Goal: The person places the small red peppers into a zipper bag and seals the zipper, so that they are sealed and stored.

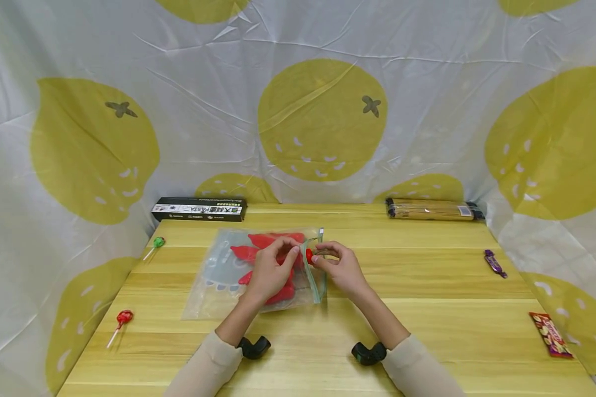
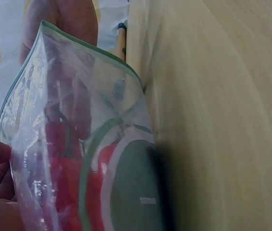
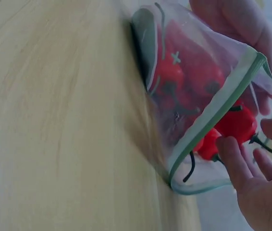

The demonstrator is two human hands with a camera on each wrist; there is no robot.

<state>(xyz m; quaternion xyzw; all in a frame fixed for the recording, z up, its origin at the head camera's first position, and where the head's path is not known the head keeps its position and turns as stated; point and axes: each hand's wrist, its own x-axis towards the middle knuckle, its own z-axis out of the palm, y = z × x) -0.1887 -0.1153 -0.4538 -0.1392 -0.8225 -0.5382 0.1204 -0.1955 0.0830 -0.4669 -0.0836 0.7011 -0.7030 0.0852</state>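
Observation:
A clear zip bag (image 1: 213, 300) with a green-edged mouth lies on the table, its open end towards the right. Several red chili peppers (image 1: 273, 238) show through its plastic. My left hand (image 1: 272, 268) pinches the bag near the mouth, thumb against forefinger. At the opening, my right hand (image 1: 341, 268) holds a red pepper (image 3: 239, 124) by its stem end, fingers around it. That pepper's dark green stem points out of the bag in the right wrist view. Through the plastic in the left wrist view, fingers of the right hand (image 2: 76, 21) show behind the bag's front.
Two lollipops, green (image 1: 159, 242) and red (image 1: 124, 317), lie at the left. A black pasta box (image 1: 198, 209) and a long brown package (image 1: 429, 209) stand along the back. At the right are a purple-wrapped candy (image 1: 494, 263) and a red snack packet (image 1: 550, 334).

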